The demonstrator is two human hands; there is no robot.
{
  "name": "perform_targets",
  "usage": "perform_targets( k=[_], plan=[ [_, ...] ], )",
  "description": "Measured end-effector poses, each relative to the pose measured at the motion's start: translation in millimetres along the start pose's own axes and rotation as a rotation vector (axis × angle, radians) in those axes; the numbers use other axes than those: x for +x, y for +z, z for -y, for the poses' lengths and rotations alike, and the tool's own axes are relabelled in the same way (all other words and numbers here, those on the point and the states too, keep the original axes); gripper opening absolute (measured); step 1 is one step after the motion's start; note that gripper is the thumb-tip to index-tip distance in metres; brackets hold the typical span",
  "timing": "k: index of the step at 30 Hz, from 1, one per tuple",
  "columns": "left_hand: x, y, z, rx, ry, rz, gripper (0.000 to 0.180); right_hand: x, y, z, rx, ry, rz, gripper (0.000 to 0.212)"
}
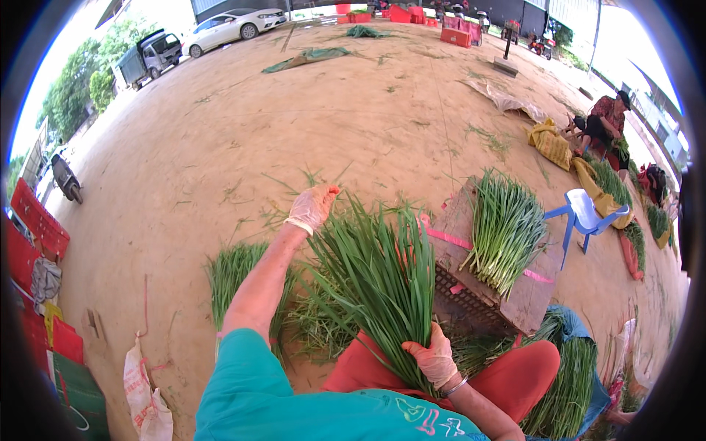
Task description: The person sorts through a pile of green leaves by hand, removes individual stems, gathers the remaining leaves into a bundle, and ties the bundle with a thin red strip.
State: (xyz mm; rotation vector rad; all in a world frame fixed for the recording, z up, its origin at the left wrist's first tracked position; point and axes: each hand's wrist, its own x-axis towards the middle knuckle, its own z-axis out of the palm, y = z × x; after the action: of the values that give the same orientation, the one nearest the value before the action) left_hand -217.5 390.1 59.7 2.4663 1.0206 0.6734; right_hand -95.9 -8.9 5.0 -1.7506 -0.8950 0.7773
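Observation:
My right hand [434,358], in a thin clear glove, is wrapped round the lower stems of a large bunch of garlic chives [379,268] that leans up across my lap. Out past the bunch's left side, my left hand [312,207], gloved too, is held with its fingers curled together; whatever they may grip is too small to make out. A neat pile of chives [507,228], pale stems toward me, lies on a board-topped crate [471,294] to the right, with pink ribbon [448,238] across the board. Loose chives [320,323] lie on the ground behind the bunch.
More chives lie at left [235,275] and on a blue sheet [599,367] at right. A blue-and-white plastic stool [583,213] stands beyond the crate. Another person [607,121] sits farther right among sacks [550,143]. Red crates [40,220] line the left; a white sack [143,389] lies nearby.

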Motion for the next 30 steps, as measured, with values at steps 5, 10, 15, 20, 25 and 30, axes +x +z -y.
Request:
perform_targets(
  k=[5,10,15,20,25,30],
  plan=[
    [7,13,-13,0.365,0.275,0.154,0.043,1,3,-3,0.022,-0.035,0.0,0.053],
    [10,35,8,0.387,0.229,0.037,0.014,2,3,-7,0.062,-0.04,-0.007,0.051],
    [11,37,15,0.131,0.18,-0.048,0.011,4,0,0,0.004,-0.048,0.005,0.051],
    [21,37,7,-0.538,-0.392,0.121,0.017,5,1,-1,0.012,-0.025,0.002,0.052],
    [36,-10,29,-1.128,-0.579,0.073,0.015,5,-2,-4,0.027,-0.004,0.029,0.053],
    [13,-18,-7,-0.21,-0.106,0.167,0.026,6,-1,1,0.043,-0.012,0.019,0.054]
  ],
)
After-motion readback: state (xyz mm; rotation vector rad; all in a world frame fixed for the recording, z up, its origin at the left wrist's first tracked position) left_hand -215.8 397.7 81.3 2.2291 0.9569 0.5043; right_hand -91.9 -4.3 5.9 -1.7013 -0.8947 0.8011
